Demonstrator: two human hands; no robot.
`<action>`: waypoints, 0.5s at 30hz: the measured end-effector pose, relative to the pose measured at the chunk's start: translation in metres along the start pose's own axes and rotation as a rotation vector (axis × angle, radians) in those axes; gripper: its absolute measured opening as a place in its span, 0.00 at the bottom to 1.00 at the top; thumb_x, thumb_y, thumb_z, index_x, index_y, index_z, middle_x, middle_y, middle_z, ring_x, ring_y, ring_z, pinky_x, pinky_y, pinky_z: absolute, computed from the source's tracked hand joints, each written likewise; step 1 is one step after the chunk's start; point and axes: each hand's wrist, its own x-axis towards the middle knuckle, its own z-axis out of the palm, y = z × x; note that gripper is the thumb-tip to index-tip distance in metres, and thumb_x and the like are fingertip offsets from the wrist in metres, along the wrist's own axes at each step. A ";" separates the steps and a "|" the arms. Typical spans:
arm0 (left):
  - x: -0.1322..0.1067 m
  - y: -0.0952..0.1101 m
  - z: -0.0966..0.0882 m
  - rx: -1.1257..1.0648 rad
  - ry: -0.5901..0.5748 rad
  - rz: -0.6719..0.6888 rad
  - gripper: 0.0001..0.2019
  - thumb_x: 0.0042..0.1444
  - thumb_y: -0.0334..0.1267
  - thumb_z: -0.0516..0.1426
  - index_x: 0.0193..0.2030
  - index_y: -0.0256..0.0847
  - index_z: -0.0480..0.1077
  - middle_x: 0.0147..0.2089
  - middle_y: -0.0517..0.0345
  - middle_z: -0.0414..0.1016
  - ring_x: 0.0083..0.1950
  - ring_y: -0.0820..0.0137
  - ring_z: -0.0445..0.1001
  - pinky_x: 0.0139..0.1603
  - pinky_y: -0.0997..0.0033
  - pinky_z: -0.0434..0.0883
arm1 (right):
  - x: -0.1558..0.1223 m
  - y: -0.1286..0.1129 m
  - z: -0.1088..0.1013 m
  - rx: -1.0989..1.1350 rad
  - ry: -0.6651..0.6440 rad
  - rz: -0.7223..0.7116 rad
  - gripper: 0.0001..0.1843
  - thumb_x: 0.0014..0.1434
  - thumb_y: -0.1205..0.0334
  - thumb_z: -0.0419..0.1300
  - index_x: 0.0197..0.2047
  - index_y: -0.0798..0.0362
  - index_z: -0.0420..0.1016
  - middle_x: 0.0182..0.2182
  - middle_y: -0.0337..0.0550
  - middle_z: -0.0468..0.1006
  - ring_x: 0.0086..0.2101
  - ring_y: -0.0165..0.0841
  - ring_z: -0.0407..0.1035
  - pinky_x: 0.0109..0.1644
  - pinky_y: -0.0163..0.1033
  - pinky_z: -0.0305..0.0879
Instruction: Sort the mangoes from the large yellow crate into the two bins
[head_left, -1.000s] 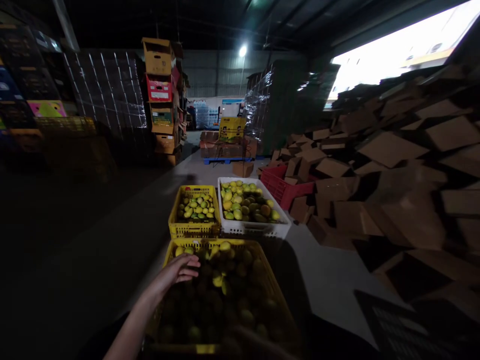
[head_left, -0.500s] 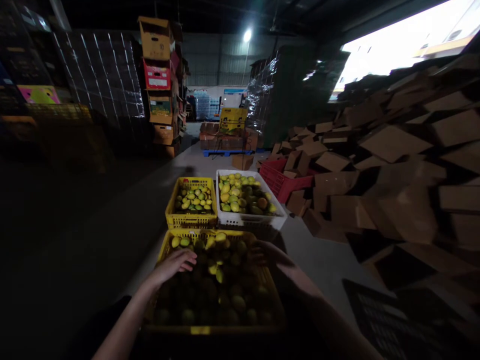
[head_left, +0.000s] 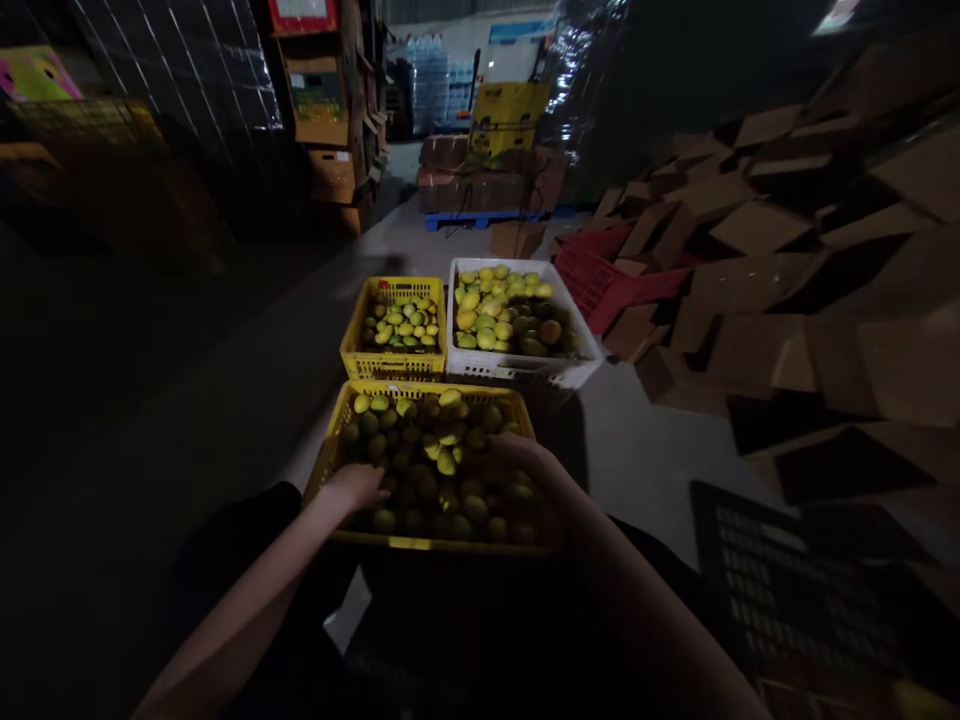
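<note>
A yellow crate [head_left: 341, 425] full of green and yellow mangoes [head_left: 442, 465] stands on the floor right in front of me. My left hand [head_left: 356, 487] rests palm down on the fruit at the crate's near left, fingers curled over it. My right hand [head_left: 521, 455] lies on the fruit at the right side, dim in the shadow; its fingers are hard to make out. Behind this crate sit a smaller yellow crate [head_left: 394, 362] and a white crate [head_left: 517, 372], both holding mangoes.
A big heap of flattened cardboard boxes [head_left: 787, 260] fills the right side, with a red crate [head_left: 600, 285] at its edge. A dark crate [head_left: 787, 590] lies at my near right. Stacked cartons [head_left: 322, 100] and wrapped pallets stand at the back left.
My view has tipped down and the crates now sit higher in the picture. Both hands have drawn back toward me over the fruit in the near crate.
</note>
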 end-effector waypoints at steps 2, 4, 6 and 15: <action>0.001 0.002 -0.005 0.001 -0.008 0.043 0.12 0.37 0.39 0.65 0.21 0.44 0.64 0.35 0.44 0.77 0.54 0.41 0.69 0.60 0.45 0.55 | 0.004 0.004 0.002 -0.183 -0.055 0.020 0.10 0.36 0.62 0.71 0.21 0.52 0.73 0.24 0.45 0.79 0.33 0.44 0.75 0.42 0.44 0.66; 0.003 0.004 -0.012 0.005 0.006 0.087 0.09 0.40 0.39 0.64 0.25 0.43 0.67 0.38 0.42 0.77 0.54 0.41 0.70 0.59 0.45 0.57 | 0.007 0.004 0.006 -0.363 -0.102 0.030 0.10 0.42 0.63 0.69 0.30 0.55 0.76 0.31 0.52 0.80 0.38 0.47 0.74 0.44 0.47 0.66; 0.005 0.007 -0.020 0.005 0.042 0.098 0.09 0.41 0.39 0.64 0.26 0.42 0.68 0.38 0.40 0.77 0.53 0.41 0.70 0.58 0.47 0.58 | 0.011 0.000 0.012 -0.500 -0.124 0.025 0.12 0.49 0.65 0.65 0.38 0.58 0.76 0.38 0.56 0.79 0.42 0.46 0.73 0.47 0.48 0.65; -0.006 0.013 -0.088 0.267 0.073 0.132 0.20 0.58 0.49 0.51 0.53 0.42 0.66 0.58 0.44 0.70 0.60 0.53 0.66 0.55 0.60 0.63 | 0.078 -0.044 0.042 -0.794 0.019 -0.090 0.19 0.61 0.73 0.46 0.53 0.61 0.68 0.50 0.63 0.71 0.48 0.46 0.66 0.46 0.43 0.62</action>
